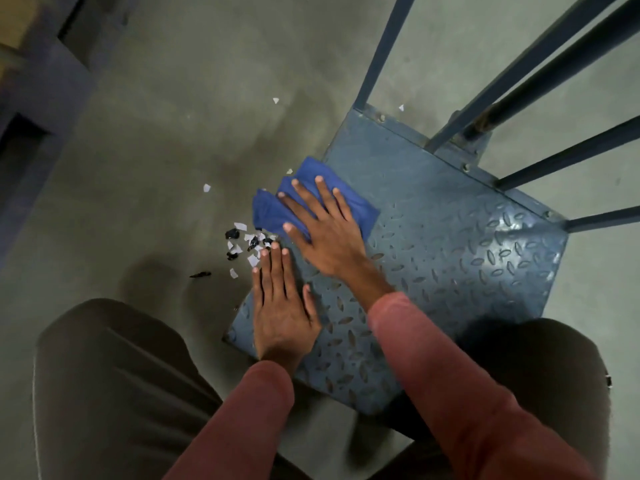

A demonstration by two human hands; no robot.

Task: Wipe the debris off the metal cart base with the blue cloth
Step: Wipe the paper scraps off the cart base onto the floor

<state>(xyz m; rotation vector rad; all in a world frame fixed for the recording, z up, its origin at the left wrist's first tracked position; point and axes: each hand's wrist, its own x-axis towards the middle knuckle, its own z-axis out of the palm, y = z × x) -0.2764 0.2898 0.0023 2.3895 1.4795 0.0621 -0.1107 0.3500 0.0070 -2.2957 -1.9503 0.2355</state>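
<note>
Blue cloth [313,199] is pressed flat at the left edge of the metal cart base [450,244] by the right hand [320,230], fingers spread wide. The left hand [282,306] is laid flat beside it, fingers close together. Debris [244,245] is seen on the floor [156,150], just beyond the fingertips.

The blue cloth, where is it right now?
In the head view the blue cloth lies flat under the right hand at the left edge of the metal cart base, just above the debris on the floor.
</note>
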